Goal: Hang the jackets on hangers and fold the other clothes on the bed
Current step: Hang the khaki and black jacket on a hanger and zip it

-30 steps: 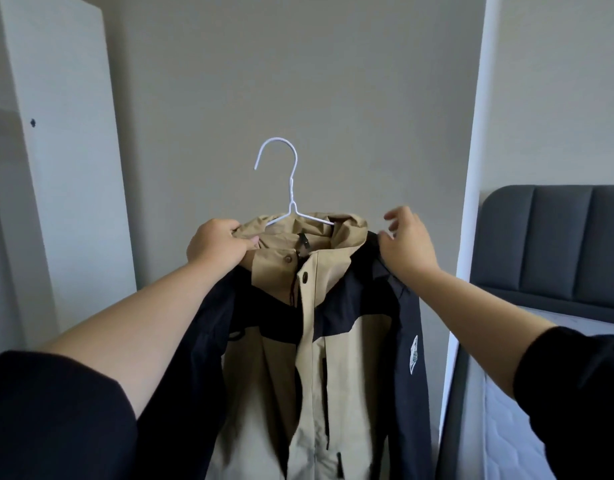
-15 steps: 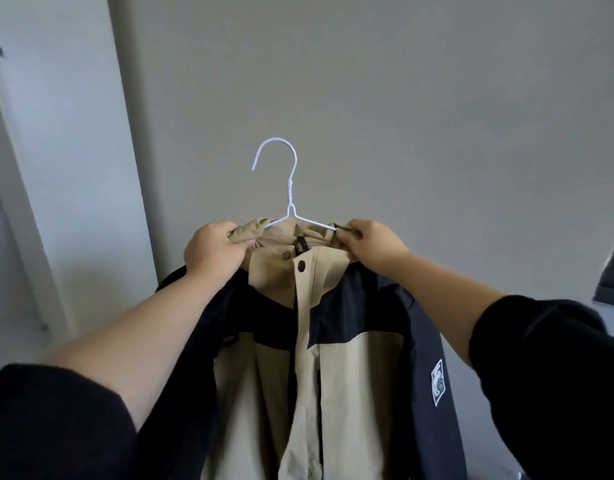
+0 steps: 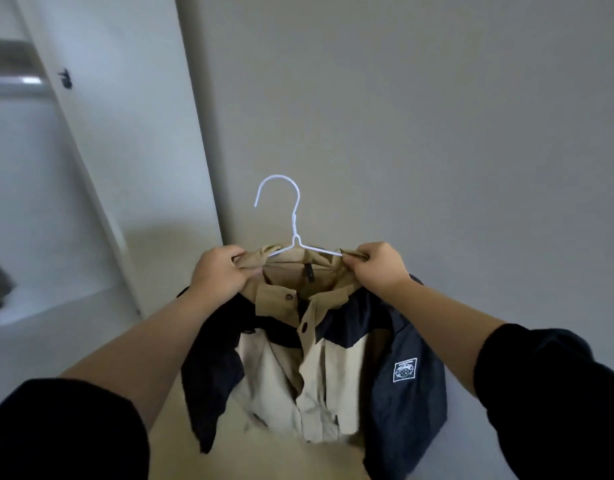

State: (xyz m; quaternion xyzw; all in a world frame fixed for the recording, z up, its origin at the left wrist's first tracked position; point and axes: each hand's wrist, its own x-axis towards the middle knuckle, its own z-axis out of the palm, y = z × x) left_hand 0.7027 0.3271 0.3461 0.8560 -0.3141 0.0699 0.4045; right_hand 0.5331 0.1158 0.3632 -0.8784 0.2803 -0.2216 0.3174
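Right hand moved inward, pinching jacket collar; left hand likewise, perhaps hanger too.

One jacket, one white wire hanger, one left hand, one right hand, two dark snaps, one sleeve patch, one white door.

A grey wall stands behind, with a white wardrobe panel and metal rail at left.

Tan-and-navy jacket on white hanger
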